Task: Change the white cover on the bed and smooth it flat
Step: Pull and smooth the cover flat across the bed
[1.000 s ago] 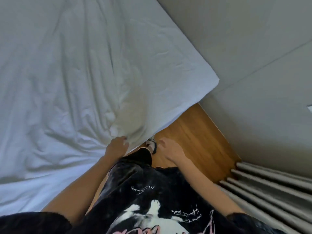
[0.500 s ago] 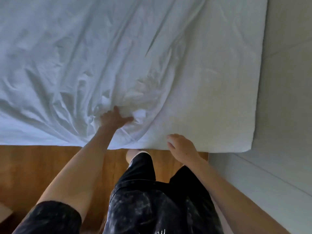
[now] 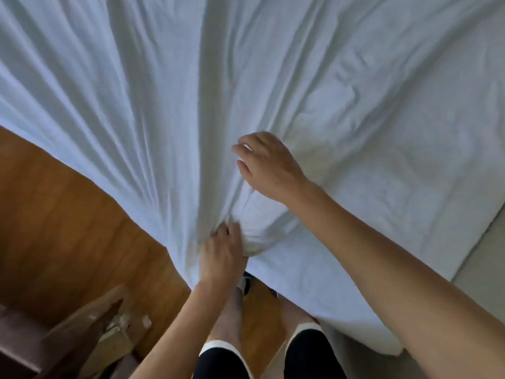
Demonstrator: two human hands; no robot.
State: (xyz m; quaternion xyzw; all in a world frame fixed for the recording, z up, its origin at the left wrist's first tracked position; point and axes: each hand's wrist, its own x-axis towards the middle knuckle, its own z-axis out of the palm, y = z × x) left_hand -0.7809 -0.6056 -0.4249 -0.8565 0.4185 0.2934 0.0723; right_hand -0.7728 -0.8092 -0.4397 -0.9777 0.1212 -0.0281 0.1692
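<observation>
The white cover (image 3: 273, 77) spreads over the bed and fills most of the view, with long creases running down toward a bunched fold at its near edge. My left hand (image 3: 222, 255) grips that bunch of cloth where the cover hangs over the bed's edge. My right hand (image 3: 266, 165) lies on top of the cover just above the bunch, with its fingers loosely spread and pointing left. The cover's right part lies on the mattress with softer wrinkles.
The wooden floor (image 3: 62, 214) shows at the left and under my legs (image 3: 262, 324). A brown cardboard box (image 3: 90, 337) sits at the lower left. A pale wall (image 3: 486, 269) borders the bed on the right.
My left hand has pulled the bunched cover down to the bed's edge. My right hand has moved from the bed's edge up onto the cover. The view has swung right.
</observation>
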